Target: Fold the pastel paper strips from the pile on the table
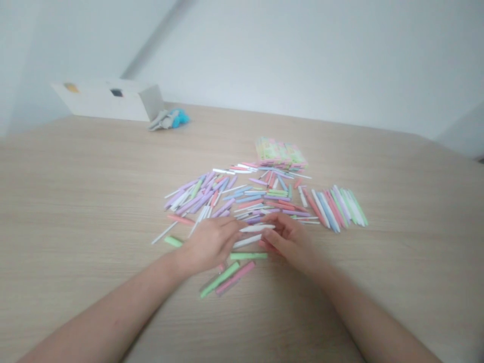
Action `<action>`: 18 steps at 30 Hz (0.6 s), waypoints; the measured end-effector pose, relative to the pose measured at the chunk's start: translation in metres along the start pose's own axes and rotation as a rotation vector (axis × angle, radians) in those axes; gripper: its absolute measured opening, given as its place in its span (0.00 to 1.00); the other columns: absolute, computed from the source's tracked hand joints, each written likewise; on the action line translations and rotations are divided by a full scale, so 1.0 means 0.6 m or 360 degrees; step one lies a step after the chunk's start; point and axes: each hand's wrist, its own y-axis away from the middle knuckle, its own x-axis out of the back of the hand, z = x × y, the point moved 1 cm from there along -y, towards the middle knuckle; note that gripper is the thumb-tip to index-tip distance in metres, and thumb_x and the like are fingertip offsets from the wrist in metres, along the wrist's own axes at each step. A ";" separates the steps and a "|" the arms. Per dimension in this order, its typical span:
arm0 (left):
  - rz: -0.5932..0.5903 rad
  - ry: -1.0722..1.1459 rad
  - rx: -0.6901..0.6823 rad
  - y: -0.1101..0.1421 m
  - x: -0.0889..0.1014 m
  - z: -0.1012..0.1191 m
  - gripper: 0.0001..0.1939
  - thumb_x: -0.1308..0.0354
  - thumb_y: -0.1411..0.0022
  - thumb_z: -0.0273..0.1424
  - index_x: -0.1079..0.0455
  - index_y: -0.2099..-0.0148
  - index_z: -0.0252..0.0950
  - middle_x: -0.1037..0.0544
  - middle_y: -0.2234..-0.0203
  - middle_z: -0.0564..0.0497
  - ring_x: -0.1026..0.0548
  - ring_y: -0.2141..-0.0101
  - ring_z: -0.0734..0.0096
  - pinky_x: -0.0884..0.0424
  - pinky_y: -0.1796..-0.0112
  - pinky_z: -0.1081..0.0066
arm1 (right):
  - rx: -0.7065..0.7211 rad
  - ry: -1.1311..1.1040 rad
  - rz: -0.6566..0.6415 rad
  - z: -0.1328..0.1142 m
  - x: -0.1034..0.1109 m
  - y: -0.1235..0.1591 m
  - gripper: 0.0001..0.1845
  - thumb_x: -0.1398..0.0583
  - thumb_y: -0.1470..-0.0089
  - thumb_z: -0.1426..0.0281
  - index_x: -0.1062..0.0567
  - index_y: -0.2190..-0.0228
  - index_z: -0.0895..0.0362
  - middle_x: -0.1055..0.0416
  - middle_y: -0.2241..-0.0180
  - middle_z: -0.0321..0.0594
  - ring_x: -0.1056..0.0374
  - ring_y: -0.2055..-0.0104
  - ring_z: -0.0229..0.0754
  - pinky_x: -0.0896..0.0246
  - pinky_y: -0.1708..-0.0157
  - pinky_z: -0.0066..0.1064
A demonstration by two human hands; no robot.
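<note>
On the light wood desk (75, 212), many thin pastel sticks (212, 201) are lying in a loose heap at about 12 o'clock from the hands. Only one part is looking ordered: a group of sticks (335, 206) is lying almost side by side in a fan at about 2 o'clock, while most others are crossing each other in mixed colours. A few sticks are lying apart, such as a green stick (248, 256) just below the hands and a green and pink pair (227, 279) at about 6 o'clock.

The left hand (209, 244) is resting at the near edge of the heap with its fingers stretched, not clenched and not clearly grasping anything. The right hand (289, 242) is half curled, and its fingers are touching the end of a white stick (257, 228) lying between both hands, but I cannot tell if it is gripping this stick.

Farther away, a stack of packets (280, 153) is sitting behind the heap, and a white box (108, 101) and a blue and grey cloth object (169, 120) are sitting at about 11 o'clock. The sticks under the hands are hidden, and the sticks' material and the packets' printing are too blurred to make out.
</note>
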 end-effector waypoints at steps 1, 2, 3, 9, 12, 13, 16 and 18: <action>0.0003 0.0010 0.0016 0.000 0.000 -0.001 0.14 0.56 0.33 0.29 0.33 0.51 0.34 0.24 0.64 0.45 0.26 0.62 0.65 0.30 0.61 0.67 | 0.0051 -0.0018 0.0020 0.002 0.003 0.001 0.15 0.38 0.50 0.62 0.31 0.61 0.54 0.28 0.71 0.35 0.32 0.74 0.35 0.37 0.77 0.25; 0.0000 0.0013 0.0022 0.001 0.000 -0.002 0.14 0.56 0.33 0.30 0.33 0.51 0.34 0.24 0.64 0.46 0.26 0.62 0.65 0.30 0.62 0.67 | 0.0098 0.0021 0.0048 0.004 0.006 0.002 0.16 0.37 0.51 0.64 0.31 0.60 0.54 0.28 0.68 0.36 0.31 0.71 0.36 0.36 0.74 0.26; -0.0002 0.0013 0.0021 0.001 0.000 -0.002 0.14 0.56 0.33 0.30 0.33 0.51 0.34 0.24 0.64 0.46 0.26 0.62 0.65 0.29 0.62 0.67 | 0.0139 0.0113 0.0082 0.006 0.010 0.002 0.15 0.37 0.52 0.65 0.30 0.61 0.54 0.28 0.67 0.37 0.31 0.70 0.37 0.35 0.72 0.27; 0.0063 -0.0002 -0.0040 0.002 -0.002 -0.004 0.13 0.54 0.34 0.29 0.33 0.50 0.34 0.23 0.64 0.47 0.25 0.63 0.65 0.29 0.63 0.67 | 0.0117 0.0469 0.0150 0.012 0.017 0.000 0.08 0.40 0.49 0.66 0.25 0.67 0.56 0.28 0.73 0.37 0.35 0.72 0.37 0.38 0.72 0.28; 0.0069 -0.0015 -0.0064 0.003 -0.005 -0.005 0.14 0.55 0.33 0.29 0.33 0.50 0.33 0.23 0.63 0.46 0.25 0.61 0.65 0.29 0.61 0.66 | -0.0017 0.0293 0.0064 0.012 0.011 0.000 0.11 0.41 0.48 0.61 0.26 0.71 0.57 0.31 0.77 0.35 0.36 0.75 0.36 0.39 0.76 0.27; 0.0069 -0.0020 -0.0063 0.003 -0.005 -0.005 0.14 0.55 0.33 0.29 0.33 0.50 0.33 0.23 0.63 0.46 0.25 0.61 0.65 0.29 0.61 0.66 | -0.0063 0.0223 0.0037 0.011 0.010 0.001 0.12 0.41 0.48 0.60 0.27 0.72 0.57 0.33 0.78 0.34 0.37 0.77 0.35 0.39 0.77 0.26; 0.0044 -0.0046 -0.0081 0.003 -0.007 -0.002 0.14 0.56 0.33 0.29 0.33 0.51 0.34 0.23 0.65 0.46 0.25 0.64 0.64 0.28 0.63 0.65 | -0.0155 0.0147 -0.0016 0.008 0.007 0.001 0.17 0.43 0.47 0.57 0.31 0.78 0.57 0.39 0.83 0.31 0.42 0.81 0.32 0.42 0.80 0.24; 0.0025 -0.0058 -0.0103 0.003 -0.007 0.000 0.14 0.56 0.34 0.28 0.33 0.51 0.35 0.24 0.66 0.47 0.25 0.65 0.64 0.28 0.64 0.65 | -0.0168 0.0155 -0.0023 0.006 0.008 0.001 0.20 0.44 0.46 0.57 0.34 0.81 0.57 0.42 0.84 0.30 0.44 0.82 0.31 0.44 0.81 0.24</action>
